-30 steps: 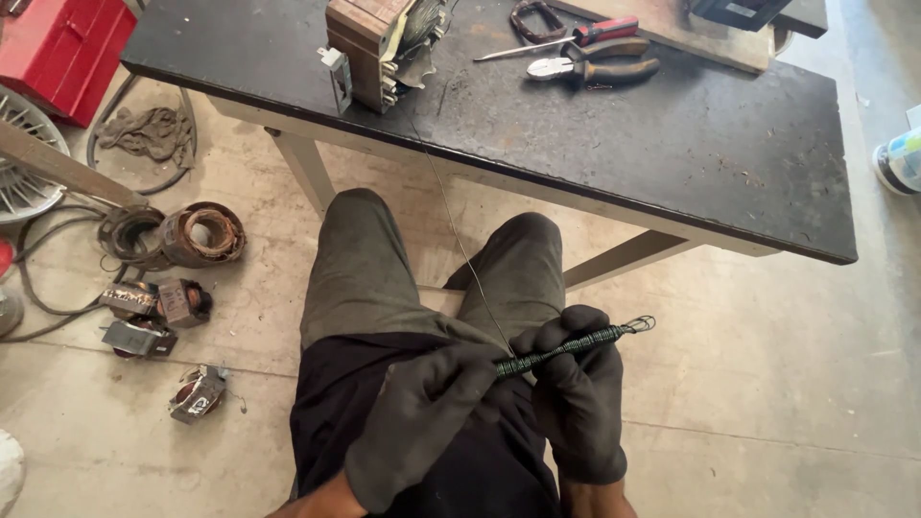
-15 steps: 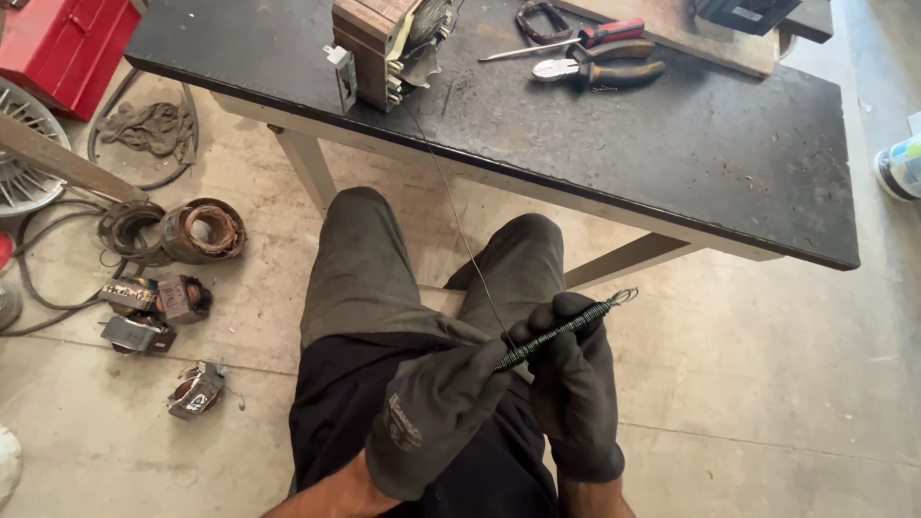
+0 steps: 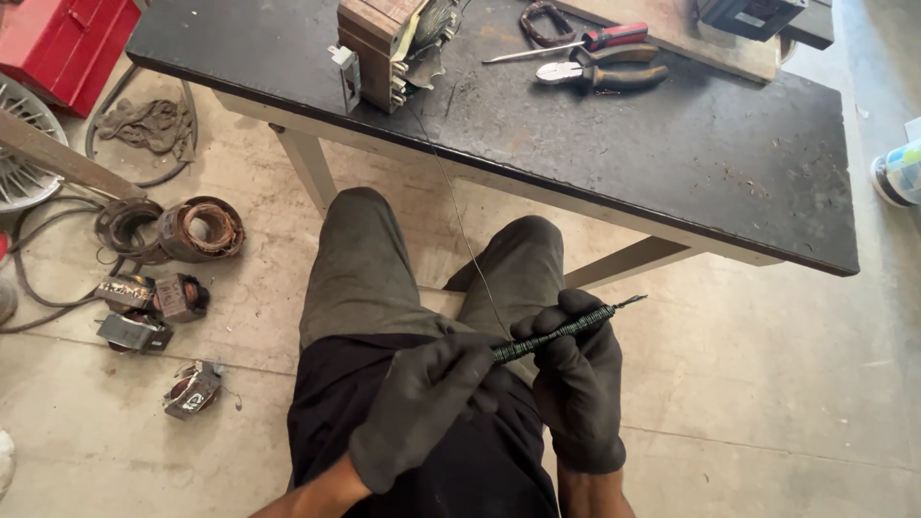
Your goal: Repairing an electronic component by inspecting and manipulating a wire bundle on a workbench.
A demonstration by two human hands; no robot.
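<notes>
Both my hands wear black gloves and grip a thin rod wound with dark wire (image 3: 561,331) above my lap. My left hand (image 3: 422,403) closes on the rod's near end. My right hand (image 3: 576,379) wraps around its middle, and the far tip sticks out up and to the right. A fine wire (image 3: 459,216) runs from the rod up to a brown transformer core (image 3: 389,48) standing on the black tabletop (image 3: 672,153).
Pliers (image 3: 600,77) and a red-handled screwdriver (image 3: 576,45) lie on the table's far side. On the concrete floor at left are old coils (image 3: 197,228), small motor parts (image 3: 153,307), a rag (image 3: 144,125) and a red toolbox (image 3: 58,38).
The rod has shifted slightly up and left as my hands turned it. My left hand has slid lower along its near end.
</notes>
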